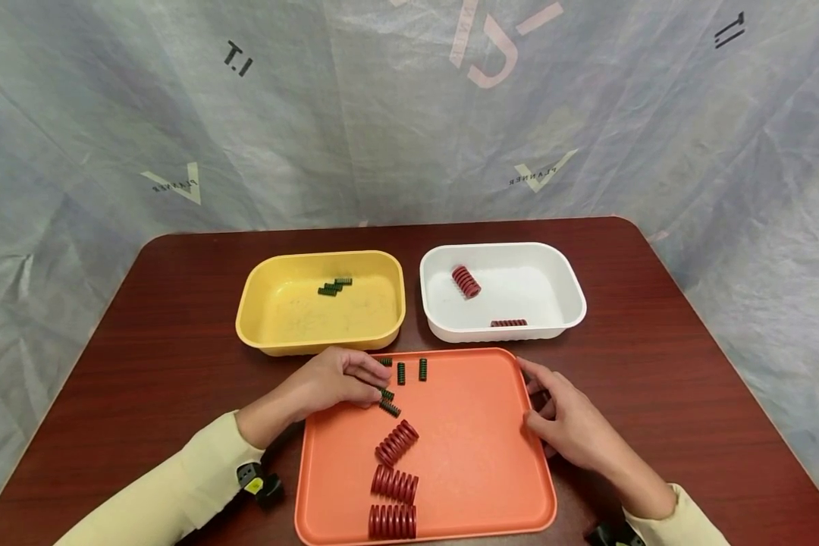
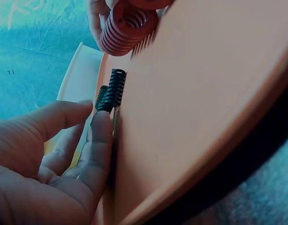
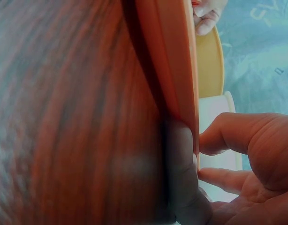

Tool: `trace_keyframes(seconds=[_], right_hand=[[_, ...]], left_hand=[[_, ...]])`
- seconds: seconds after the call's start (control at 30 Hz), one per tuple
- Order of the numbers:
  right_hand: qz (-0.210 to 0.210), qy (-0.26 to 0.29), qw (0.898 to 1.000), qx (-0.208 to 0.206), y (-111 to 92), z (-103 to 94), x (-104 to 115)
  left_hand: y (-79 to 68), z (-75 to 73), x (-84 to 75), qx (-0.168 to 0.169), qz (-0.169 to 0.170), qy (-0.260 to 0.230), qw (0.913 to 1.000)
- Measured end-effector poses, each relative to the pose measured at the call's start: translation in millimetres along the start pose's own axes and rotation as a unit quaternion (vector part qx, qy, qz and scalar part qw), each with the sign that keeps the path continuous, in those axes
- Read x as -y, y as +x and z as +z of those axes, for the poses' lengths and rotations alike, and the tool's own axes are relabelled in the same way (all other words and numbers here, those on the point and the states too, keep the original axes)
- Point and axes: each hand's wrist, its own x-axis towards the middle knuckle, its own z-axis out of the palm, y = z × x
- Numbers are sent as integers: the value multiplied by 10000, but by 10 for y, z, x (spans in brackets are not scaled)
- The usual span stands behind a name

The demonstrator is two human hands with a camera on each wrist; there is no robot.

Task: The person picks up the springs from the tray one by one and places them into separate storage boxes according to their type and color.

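On dark wood table (image 1: 157, 326), have left hand (image 1: 334, 379) over far-left corner of orange tray (image 1: 478, 447) with tips slightly parted just beside green springs (image 1: 390, 408), contact unclear, and grip right rim between thumb and fingers of right hand (image 1: 566, 413).

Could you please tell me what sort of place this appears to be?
Probably a simple tabletop work area: a dark reddish table backed by printed sheeting, with coil springs in a yellow bin, a white bin and an orange tray.

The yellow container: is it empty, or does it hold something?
The yellow container is not empty: the head view shows small green springs lying inside.
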Motion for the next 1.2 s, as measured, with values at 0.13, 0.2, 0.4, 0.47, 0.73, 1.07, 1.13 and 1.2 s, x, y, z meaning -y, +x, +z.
trace_keyframes(seconds=[0.13, 0.2, 0.4, 0.47, 0.73, 1.07, 1.13, 1.2], right_hand=[[20, -15, 10000, 9, 5, -4, 0], [18, -22, 10000, 3, 7, -3, -1], [-15, 32, 10000, 4, 9, 3, -7], [-7, 37, 10000, -2, 11, 3, -4], [-27, -42, 10000, -23, 9, 3, 1], [42, -150, 9999, 4, 0, -2, 13], [59, -143, 9999, -1, 0, 0, 12], [57, -84, 9999, 3, -3, 0, 13]], left_hand=[[-24, 0, -12, -58, 11, 73, 10000], [-39, 3, -16, -61, 13, 37, 10000], [-78, -4, -21, -128, -94, -13, 9999], [-87, -8, -19, -172, -154, -58, 9997], [-136, -22, -40, -156, -130, -268, 9994], [-192, -51, -196, -107, -123, -247, 9996], [-209, -74, -243, -88, -82, -241, 9996], [-225, -104, -300, -78, -1, -267, 9996]])
